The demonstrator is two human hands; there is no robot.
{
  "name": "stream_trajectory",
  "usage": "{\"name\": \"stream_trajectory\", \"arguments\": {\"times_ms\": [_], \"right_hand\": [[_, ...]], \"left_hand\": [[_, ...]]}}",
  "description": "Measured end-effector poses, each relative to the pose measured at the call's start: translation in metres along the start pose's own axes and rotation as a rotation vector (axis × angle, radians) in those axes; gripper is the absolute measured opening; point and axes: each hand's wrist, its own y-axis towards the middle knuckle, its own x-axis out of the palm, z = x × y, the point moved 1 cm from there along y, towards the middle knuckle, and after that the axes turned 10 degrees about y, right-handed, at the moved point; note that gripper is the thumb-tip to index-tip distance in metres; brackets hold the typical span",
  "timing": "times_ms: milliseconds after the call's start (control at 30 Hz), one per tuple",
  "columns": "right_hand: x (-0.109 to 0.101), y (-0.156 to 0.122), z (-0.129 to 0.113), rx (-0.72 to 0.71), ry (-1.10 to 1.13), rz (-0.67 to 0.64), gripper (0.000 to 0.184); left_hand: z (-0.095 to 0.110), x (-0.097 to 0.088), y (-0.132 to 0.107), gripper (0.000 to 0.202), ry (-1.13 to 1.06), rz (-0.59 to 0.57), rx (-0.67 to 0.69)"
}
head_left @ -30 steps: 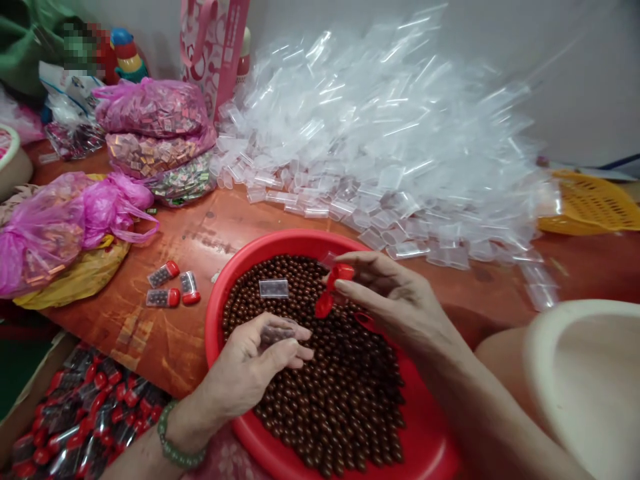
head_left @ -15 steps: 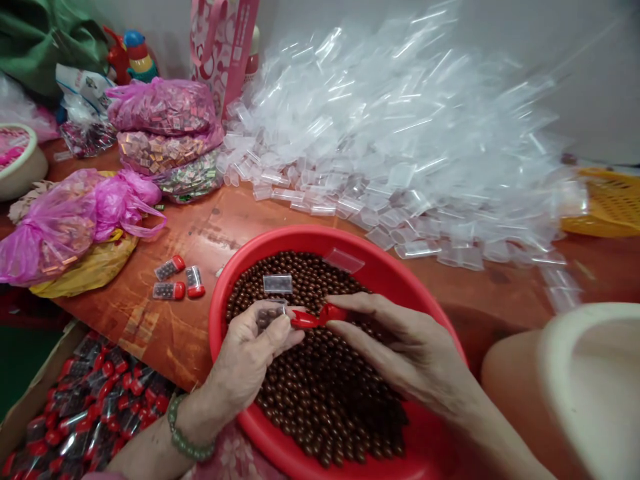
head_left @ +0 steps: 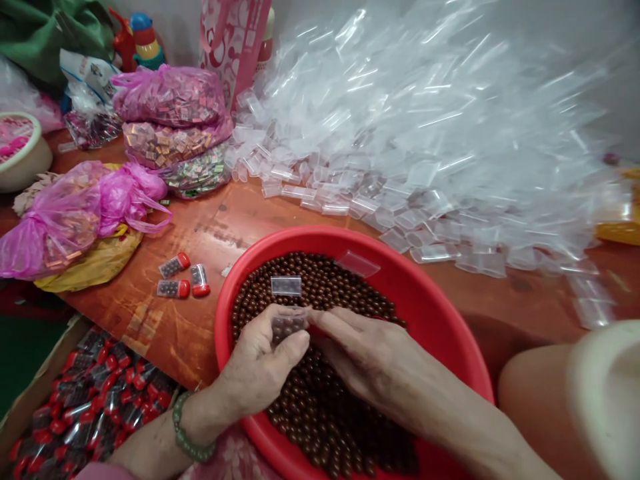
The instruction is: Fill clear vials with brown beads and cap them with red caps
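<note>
My left hand [head_left: 267, 357] grips a clear plastic tube [head_left: 290, 324] with brown balls inside, thumb in front and fingers behind. At the tube's right end, the fingers of my right hand [head_left: 367, 353] are pressed together and hide the red cap seen there a moment ago. Both hands are over a red basin [head_left: 445, 320] of small brown balls [head_left: 345, 433]. One clear empty tube [head_left: 286, 286] lies on the balls, and another clear tube [head_left: 358, 263] rests near the basin's far wall.
Three red-capped filled tubes [head_left: 173, 288] lie left of the basin. Many more fill a box [head_left: 95, 393] at lower left. Clear tubes [head_left: 400, 147] are heaped at the back. Pink bags [head_left: 170, 100] sit at left; a pale tub [head_left: 600, 400] stands at right.
My right hand has moved left against the tube's end, its fingers closing over the red cap that stood open between the hands. The view has shifted slightly.
</note>
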Motion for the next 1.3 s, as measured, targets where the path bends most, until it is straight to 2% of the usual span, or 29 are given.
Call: {"name": "stream_trajectory", "arguments": {"times_ms": [67, 133, 233, 367, 467, 600, 667, 733, 933, 1033, 1167, 1233, 1300], "right_hand": [[-0.001, 0.0, 0.004, 0.085, 0.194, 0.039, 0.014], [-0.003, -0.001, 0.009, 0.213, 0.424, 0.179, 0.005], [-0.006, -0.003, 0.015, 0.376, 0.777, 0.457, 0.019], [-0.005, 0.004, 0.004, 0.385, 1.063, 0.664, 0.024], [0.001, 0.011, -0.009, 0.339, 1.137, 0.667, 0.022], [0.017, 0.013, -0.018, 0.352, 1.21, 0.493, 0.02], [0.023, 0.012, -0.019, 0.386, 1.18, 0.479, 0.02], [0.027, 0.011, -0.02, 0.396, 1.123, 0.522, 0.021], [0.03, 0.014, -0.024, 0.32, 1.032, 0.63, 0.012], [0.03, 0.014, -0.024, 0.272, 0.972, 0.62, 0.008], [0.026, 0.007, -0.016, 0.135, 0.611, 0.569, 0.011], [0.023, 0.004, -0.012, -0.009, 0.37, 0.474, 0.015], [0.021, 0.003, -0.011, -0.144, 0.145, 0.366, 0.029]], "left_hand": [[0.0, -0.002, 0.0, 0.035, -0.037, -0.028, -0.033], [0.0, -0.003, 0.0, 0.037, -0.105, -0.059, -0.053], [-0.001, -0.002, -0.001, 0.042, -0.188, -0.114, -0.093], [0.0, 0.0, -0.002, 0.044, -0.204, -0.137, -0.149], [0.002, 0.0, -0.001, 0.046, -0.159, -0.138, -0.141], [0.006, 0.002, 0.0, 0.049, -0.107, -0.175, -0.122], [0.008, 0.003, 0.0, 0.048, -0.095, -0.184, -0.119], [0.008, 0.003, -0.001, 0.049, -0.069, -0.192, -0.128], [0.005, 0.001, -0.001, 0.049, -0.07, -0.201, -0.115], [0.004, 0.0, -0.001, 0.045, -0.041, -0.19, -0.096], [0.003, -0.003, -0.003, 0.033, 0.092, -0.187, -0.063], [0.003, -0.005, -0.004, 0.026, 0.134, -0.183, -0.039], [0.004, -0.007, -0.004, 0.02, 0.156, -0.194, -0.019]]}}
